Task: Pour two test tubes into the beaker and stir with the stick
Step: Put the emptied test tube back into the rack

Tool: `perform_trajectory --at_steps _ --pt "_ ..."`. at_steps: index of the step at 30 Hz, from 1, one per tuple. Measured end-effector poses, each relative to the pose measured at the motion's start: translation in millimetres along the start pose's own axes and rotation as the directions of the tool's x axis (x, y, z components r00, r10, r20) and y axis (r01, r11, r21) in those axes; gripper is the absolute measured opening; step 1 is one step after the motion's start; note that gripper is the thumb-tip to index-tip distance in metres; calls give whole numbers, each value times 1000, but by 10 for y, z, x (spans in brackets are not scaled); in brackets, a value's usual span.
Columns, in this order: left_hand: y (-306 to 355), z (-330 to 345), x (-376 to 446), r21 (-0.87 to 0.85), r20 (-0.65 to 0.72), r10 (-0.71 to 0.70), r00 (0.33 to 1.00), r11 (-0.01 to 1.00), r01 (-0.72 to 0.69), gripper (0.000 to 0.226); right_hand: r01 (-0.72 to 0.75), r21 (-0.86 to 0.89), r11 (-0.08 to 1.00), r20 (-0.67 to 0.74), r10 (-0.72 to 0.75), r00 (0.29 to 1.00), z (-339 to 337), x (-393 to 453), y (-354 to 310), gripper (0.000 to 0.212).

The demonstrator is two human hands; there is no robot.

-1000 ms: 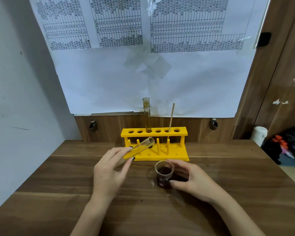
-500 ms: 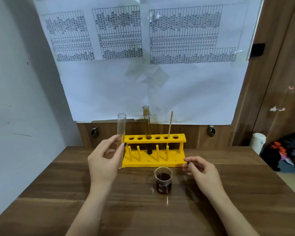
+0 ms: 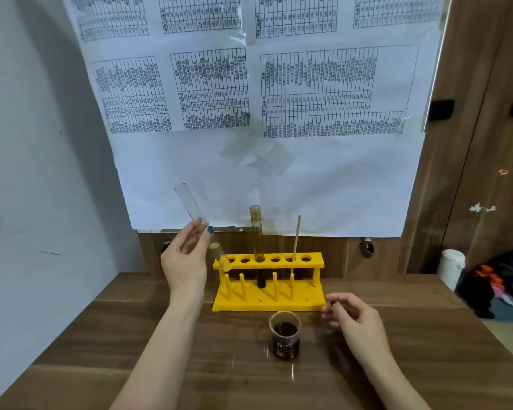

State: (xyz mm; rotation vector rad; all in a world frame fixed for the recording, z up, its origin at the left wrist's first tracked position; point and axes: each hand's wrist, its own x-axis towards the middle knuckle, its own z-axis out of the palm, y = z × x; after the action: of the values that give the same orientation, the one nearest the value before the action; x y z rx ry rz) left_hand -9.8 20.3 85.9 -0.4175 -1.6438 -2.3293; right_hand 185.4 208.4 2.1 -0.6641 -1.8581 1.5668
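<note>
My left hand [image 3: 187, 255] pinches an empty clear test tube [image 3: 190, 205], tilted, its bottom end at the leftmost hole of the yellow rack [image 3: 278, 300]. A second test tube [image 3: 256, 232] stands upright in the rack's third hole, stained brown, with dark liquid at its bottom. A thin wooden stick [image 3: 296, 238] stands in the fifth hole. In front of the rack sits a small glass beaker [image 3: 284, 335] holding dark brown liquid. My right hand [image 3: 355, 324] hovers just right of the beaker with loosely curled fingers, holding nothing.
The wooden table [image 3: 131, 350] stands against a wall covered by large printed paper sheets [image 3: 264, 113]. A white cup [image 3: 451, 266] and dark bags [image 3: 497, 282] lie off the table's right edge. A grey wall runs along the left.
My left hand turned the tube from tilted over the beaker to upright and carried it to the rack's left end. My right hand let go of the beaker and drew back to the right.
</note>
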Motion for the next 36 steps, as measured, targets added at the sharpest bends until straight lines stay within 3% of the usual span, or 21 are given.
perform_trajectory --at_steps 17,27,36 --pt "-166 244 208 179 71 66 995 981 -78 25 14 50 999 16 -15 1000 32 25 -8 22" --pt "-414 209 173 403 148 8 989 913 -68 23 4 31 999 24 -5 1000 41 51 18 24" --pt "-500 166 149 413 145 -46 988 910 -19 20 11 41 999 14 -11 1000 45 54 13 23"
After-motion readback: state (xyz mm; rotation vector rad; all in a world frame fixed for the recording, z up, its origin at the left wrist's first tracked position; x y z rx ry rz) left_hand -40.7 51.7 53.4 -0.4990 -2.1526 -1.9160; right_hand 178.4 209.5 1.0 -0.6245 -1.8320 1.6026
